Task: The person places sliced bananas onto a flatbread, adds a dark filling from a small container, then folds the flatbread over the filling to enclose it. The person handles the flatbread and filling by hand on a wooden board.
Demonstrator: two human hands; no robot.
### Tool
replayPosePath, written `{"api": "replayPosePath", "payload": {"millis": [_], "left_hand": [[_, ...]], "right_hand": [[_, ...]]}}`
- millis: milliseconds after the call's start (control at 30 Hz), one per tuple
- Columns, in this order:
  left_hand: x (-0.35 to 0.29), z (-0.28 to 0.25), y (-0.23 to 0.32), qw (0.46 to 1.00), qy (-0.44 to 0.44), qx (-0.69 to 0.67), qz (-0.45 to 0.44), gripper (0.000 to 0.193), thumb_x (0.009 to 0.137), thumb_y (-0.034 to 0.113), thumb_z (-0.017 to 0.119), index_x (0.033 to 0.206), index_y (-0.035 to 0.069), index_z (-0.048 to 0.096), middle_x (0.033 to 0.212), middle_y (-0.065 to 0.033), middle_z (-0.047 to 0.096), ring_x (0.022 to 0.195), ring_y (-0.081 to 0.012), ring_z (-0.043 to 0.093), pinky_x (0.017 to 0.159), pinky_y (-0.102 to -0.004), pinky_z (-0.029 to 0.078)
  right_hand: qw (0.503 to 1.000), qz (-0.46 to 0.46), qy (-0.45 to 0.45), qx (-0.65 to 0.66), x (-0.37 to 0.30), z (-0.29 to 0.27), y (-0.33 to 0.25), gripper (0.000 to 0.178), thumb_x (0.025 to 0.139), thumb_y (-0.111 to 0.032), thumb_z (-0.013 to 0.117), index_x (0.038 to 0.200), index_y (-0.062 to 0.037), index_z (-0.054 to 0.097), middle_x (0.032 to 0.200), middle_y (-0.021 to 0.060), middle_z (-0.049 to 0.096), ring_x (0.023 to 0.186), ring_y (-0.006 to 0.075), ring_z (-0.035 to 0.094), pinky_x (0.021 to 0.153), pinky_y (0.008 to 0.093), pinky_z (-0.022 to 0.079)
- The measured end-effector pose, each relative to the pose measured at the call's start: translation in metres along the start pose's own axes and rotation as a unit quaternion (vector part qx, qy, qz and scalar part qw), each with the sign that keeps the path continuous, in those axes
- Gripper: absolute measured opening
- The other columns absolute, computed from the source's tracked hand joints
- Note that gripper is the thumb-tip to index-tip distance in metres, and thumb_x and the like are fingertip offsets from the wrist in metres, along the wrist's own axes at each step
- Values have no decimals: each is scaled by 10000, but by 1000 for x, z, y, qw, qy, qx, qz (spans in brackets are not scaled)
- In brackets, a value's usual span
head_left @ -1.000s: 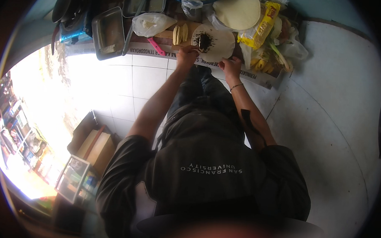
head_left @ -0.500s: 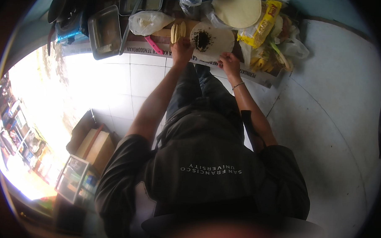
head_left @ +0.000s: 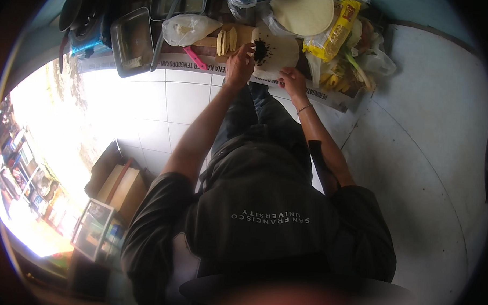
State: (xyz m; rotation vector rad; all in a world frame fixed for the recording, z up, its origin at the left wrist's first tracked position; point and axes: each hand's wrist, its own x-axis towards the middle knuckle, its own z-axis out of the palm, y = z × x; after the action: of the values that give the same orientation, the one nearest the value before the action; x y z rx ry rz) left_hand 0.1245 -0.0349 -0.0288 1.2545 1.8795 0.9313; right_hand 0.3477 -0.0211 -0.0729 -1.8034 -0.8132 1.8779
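Observation:
A thin, pale round wrapper (head_left: pixel 285 52) lies on a wooden board, with a heap of dark sprinkles (head_left: pixel 262 50) on its left part. My left hand (head_left: pixel 240 66) is at the wrapper's left side, thumb and fingers closed on its edge, which looks drawn up toward the sprinkles. At the near right edge, my right hand (head_left: pixel 293 81) pinches the wrapper. Left of it, several banana slices (head_left: pixel 227 41) lie side by side on the board (head_left: pixel 207 41). A pink-handled knife or cutter (head_left: pixel 195 58) rests nearer the table edge.
A stack of pale wrappers (head_left: pixel 302 12) is beyond the board. To the right are a yellow package (head_left: pixel 339 29) and bananas (head_left: pixel 335 82). On the left stand a clear tray (head_left: pixel 131 65), a white plastic bag (head_left: pixel 189 29) and a stove (head_left: pixel 89 42) with a black pan.
My left hand has moved right, from beside the banana slices to the wrapper's left edge, and that edge has shifted toward the sprinkles. My right hand stays nearly still.

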Motion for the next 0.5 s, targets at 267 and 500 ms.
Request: {"api": "replayPosePath", "payload": {"millis": [267, 500], "left_hand": [[8, 4, -13, 994, 47, 64, -77, 269, 871, 101, 705, 1129, 37, 740, 925, -191, 783, 875, -359, 775, 816, -451, 607], [11, 9, -20, 993, 54, 56, -84, 196, 871, 158, 739, 999, 28, 810, 897, -201, 782, 873, -380, 772, 842, -458, 607]], "right_hand": [[1000, -7, -5, -17, 3, -2, 1, 226, 939, -132, 760, 1128, -24, 703, 922, 91, 718, 786, 180, 748, 616, 301, 586], [998, -23, 4, -51, 6, -3, 5, 257, 927, -165, 772, 1127, -10, 724, 828, 78, 711, 692, 153, 710, 606, 291, 561]]}}
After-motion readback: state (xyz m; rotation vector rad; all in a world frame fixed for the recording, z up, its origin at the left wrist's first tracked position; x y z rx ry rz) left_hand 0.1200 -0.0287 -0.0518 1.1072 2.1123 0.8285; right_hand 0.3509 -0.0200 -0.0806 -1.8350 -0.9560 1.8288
